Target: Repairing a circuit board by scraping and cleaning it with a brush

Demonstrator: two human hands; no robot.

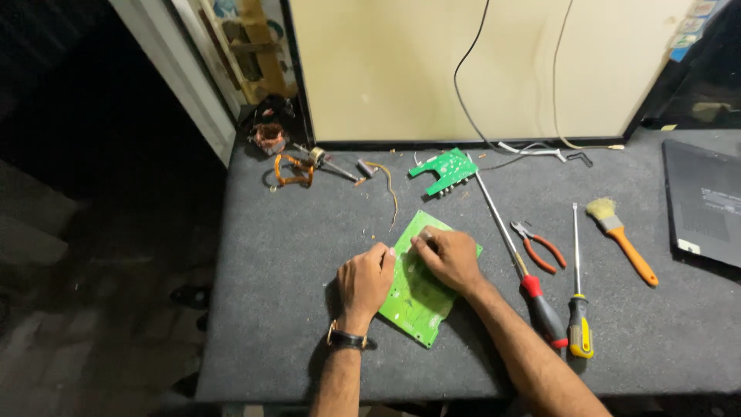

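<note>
Left hand (365, 279) lies curled on green circuit board (417, 297), pinning its edge; right hand (448, 257) presses fingertips flat near top, steadying board.

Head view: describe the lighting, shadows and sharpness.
Head view: light falls evenly on the grey table; the floor at left is nearly black; soft shadows lie under the left hand and right hand on the green circuit board; tools look sharp.

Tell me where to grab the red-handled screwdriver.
Grip the red-handled screwdriver by its thick red-and-black handle, coming from above. It lies flat, handle toward the near edge, beside the yellow screwdriver, just right of the right forearm; the thin shaft points away.
</note>
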